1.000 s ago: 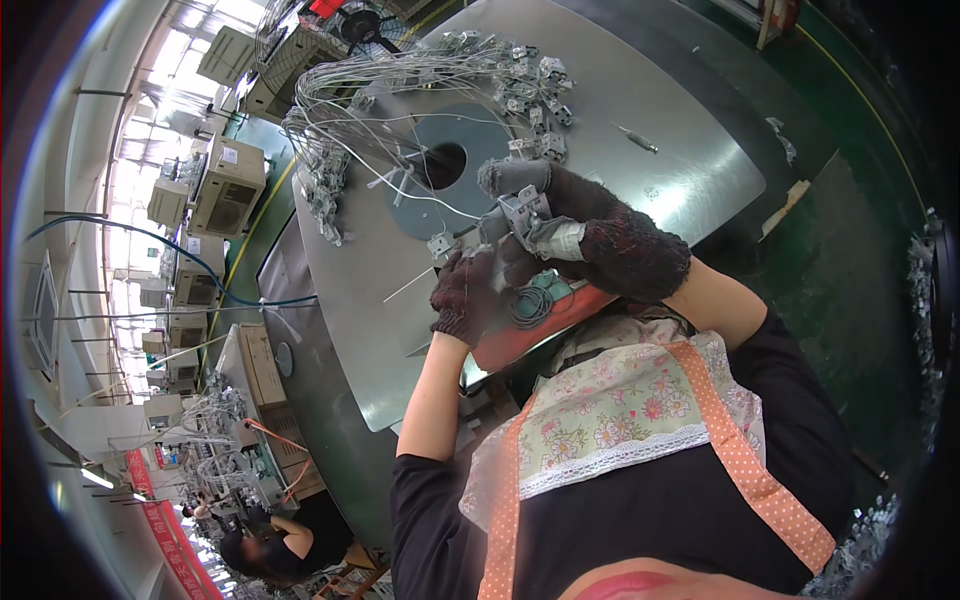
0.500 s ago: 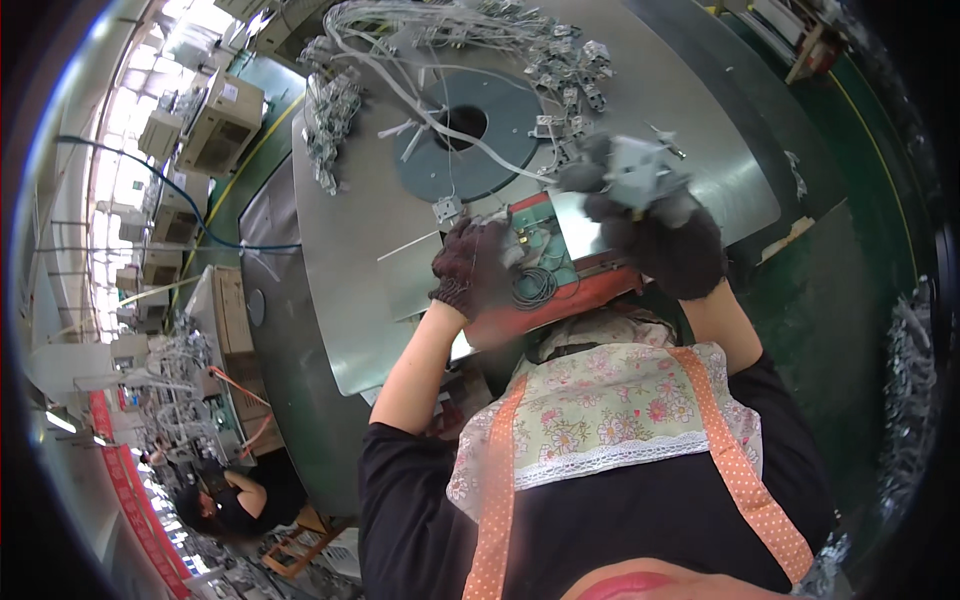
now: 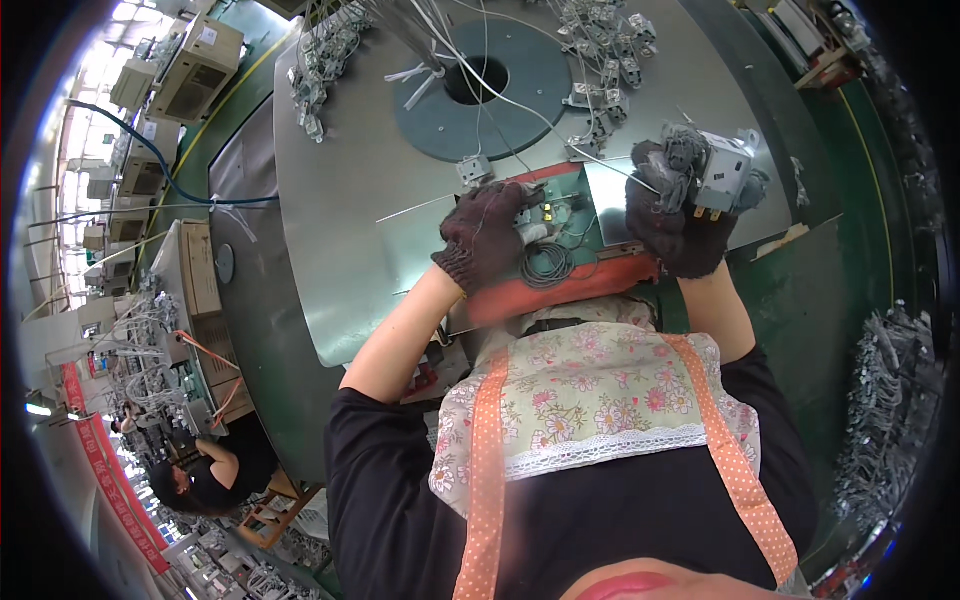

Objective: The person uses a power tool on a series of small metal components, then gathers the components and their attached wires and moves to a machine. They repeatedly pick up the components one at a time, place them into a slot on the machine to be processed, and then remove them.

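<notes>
Our right hand (image 3: 678,222), in a dark glove, has its grip pressed tight around a small grey metal box part (image 3: 722,172) with little prongs, and it holds this part up in the upper right of the frame, above the edge of the table (image 3: 350,200). Our left hand (image 3: 487,235), in a dark glove too, sits near the middle of the frame with its fingers curled down on a small white piece (image 3: 530,228) on the green work board (image 3: 590,215); we cannot tell if the fingers really pinch it or only press on it. A dark coil of wire (image 3: 547,265) lies on the board just below the left hand. The board has a red front edge (image 3: 570,290) close to our flowered apron (image 3: 590,400). Behind the board the shiny table has a dark grey round plate (image 3: 500,90) with a hole in it, near the top middle of the frame. White wires (image 3: 450,50) hang down over the plate. More small grey parts (image 3: 600,40) lie in a heap at the top of the frame, and another heap (image 3: 315,65) lies at the upper left. At the lower left of the frame, another person (image 3: 200,475) in dark clothes works far away.
</notes>
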Tool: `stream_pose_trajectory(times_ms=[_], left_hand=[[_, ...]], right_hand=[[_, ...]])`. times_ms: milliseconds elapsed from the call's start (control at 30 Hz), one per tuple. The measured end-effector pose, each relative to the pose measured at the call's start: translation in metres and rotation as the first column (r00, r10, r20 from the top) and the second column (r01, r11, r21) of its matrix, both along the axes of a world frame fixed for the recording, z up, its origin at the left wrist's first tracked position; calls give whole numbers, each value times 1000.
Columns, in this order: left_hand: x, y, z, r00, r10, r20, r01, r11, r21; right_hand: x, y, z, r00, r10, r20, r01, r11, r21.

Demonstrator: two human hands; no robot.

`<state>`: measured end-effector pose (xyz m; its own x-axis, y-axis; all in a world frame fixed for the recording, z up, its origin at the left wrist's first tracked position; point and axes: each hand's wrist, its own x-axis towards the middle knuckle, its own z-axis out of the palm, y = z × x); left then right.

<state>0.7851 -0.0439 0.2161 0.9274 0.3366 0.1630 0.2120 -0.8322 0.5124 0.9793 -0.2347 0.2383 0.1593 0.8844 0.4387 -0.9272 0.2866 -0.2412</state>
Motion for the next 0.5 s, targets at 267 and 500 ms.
stream_pose_trajectory(times_ms=[267, 500], left_hand=[[9, 7, -4, 957, -277, 91, 278, 961, 1], [51, 38, -10, 999, -40, -32, 33, 978, -204]], right_hand=[[-7, 1, 28, 993, -111, 46, 115, 989, -89], [-7, -3, 42, 852, -219, 476, 382, 882, -277]])
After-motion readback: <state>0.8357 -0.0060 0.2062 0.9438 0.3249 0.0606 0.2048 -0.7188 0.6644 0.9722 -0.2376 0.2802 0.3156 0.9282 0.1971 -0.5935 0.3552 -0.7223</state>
